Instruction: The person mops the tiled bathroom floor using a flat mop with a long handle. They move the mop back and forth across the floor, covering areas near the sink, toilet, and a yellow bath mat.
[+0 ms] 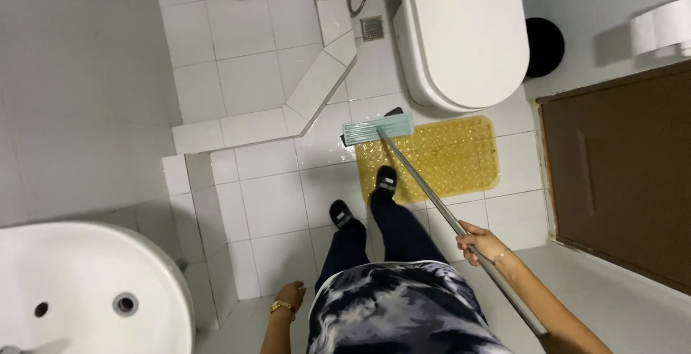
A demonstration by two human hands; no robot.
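A flat mop (377, 128) with a pale green head rests on the white tiled floor (266, 203) at the centre of the frame, its head lying across the upper left edge of a yellow bath mat (450, 156). The mop's metal handle (432, 199) runs diagonally down to the lower right, where the right hand (481, 244) grips it, fingers wrapped round the shaft. The left hand (289, 298), with a gold bracelet at the wrist, hangs at the bottom centre beside the person's dark trousers; its fingers curl loosely and hold nothing. Two black shoes stand just below the mop head, one on the mat's left edge and one on the tiles. A white toilet (464, 34) with its lid down sits above the mat at the upper right. A white washbasin (86, 289) fills the lower left corner. A brown door (619, 174) covers the right side, with a toilet roll (666, 26) above it.
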